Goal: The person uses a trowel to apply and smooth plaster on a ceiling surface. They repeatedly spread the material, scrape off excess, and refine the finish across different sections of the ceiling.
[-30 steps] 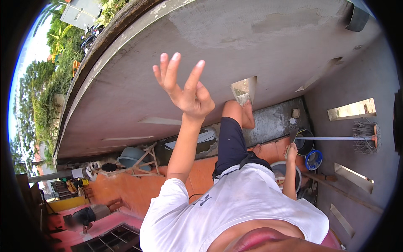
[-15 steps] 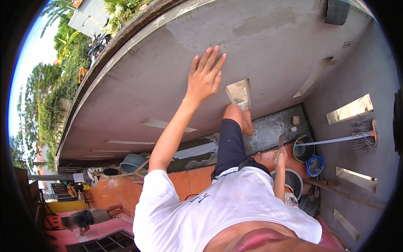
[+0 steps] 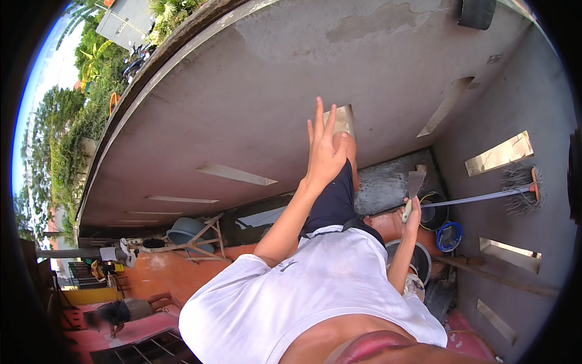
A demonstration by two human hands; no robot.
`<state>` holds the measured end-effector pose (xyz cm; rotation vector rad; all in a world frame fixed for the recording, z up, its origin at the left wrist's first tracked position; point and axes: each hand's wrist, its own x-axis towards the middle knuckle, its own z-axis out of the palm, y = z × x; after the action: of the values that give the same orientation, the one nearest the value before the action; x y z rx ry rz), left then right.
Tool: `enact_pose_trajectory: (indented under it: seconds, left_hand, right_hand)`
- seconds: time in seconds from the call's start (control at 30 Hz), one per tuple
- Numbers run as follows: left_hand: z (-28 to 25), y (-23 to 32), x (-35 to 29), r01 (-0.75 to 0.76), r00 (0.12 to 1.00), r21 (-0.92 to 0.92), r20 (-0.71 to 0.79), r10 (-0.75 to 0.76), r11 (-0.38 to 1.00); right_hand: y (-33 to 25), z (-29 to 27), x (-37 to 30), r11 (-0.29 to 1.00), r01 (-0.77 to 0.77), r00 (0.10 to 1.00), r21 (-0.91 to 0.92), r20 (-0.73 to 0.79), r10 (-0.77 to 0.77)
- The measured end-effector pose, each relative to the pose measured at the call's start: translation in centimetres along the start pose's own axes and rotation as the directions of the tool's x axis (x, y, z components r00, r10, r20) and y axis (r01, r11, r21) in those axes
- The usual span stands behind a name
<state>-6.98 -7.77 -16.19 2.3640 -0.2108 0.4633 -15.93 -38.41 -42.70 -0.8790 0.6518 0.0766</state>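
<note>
My left hand is raised in front of my bent knee, fingers stretched and apart, holding nothing. It overlaps a slot-shaped opening in the grey plastered wall; no contact with the wall is visible. In my right hand, lower and to the right, is a putty knife. Its pale green handle sits within my fingers, and the broad metal blade points up and away from me. Higher on the wall a rougher patch shows.
Right of my right hand stand a dark bucket, a blue basket and a mop against the side wall. A grey tub is beside my right forearm. Left are a wooden trestle, a basin and another person.
My left hand has come down and away from the upper wall, toward my knee. My right hand has risen slightly, with the putty knife turned to show its blade face.
</note>
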Motion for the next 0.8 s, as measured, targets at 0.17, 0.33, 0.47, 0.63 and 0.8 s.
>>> enact_pose_trajectory:
  seconds: [0.17, 0.33, 0.47, 0.63, 0.8]
  left_hand:
    - [3.7, 3.1, -1.2, -0.123, 0.914, -0.025, 0.388, 0.122, 0.992]
    - [2.7, 4.5, 0.7, -0.163, 0.957, -0.042, 0.237, 0.168, 0.986]
    - [0.3, 5.0, 3.0, -0.135, 0.991, 0.038, 0.016, 0.135, 0.990]
    - [-1.6, 3.4, 5.4, -0.069, 0.981, 0.094, -0.176, 0.085, 0.993]
    - [-1.0, 2.7, 6.8, -0.089, 0.968, 0.109, -0.225, 0.112, 0.990]
  right_hand:
    - [-7.5, 12.1, -5.3, 0.994, 0.091, 0.896, -0.061, 0.440, -0.055]
    - [-12.8, 21.2, -9.2, 0.957, 0.221, 0.768, -0.187, 0.639, -0.052]
    - [-15.7, 26.3, -9.2, 0.941, 0.272, 0.675, -0.203, 0.736, -0.037]
    - [-17.1, 31.3, -8.5, 0.896, 0.361, 0.590, -0.259, 0.807, -0.004]
    - [-17.7, 32.1, -6.6, 0.870, 0.409, 0.575, -0.274, 0.818, -0.013]
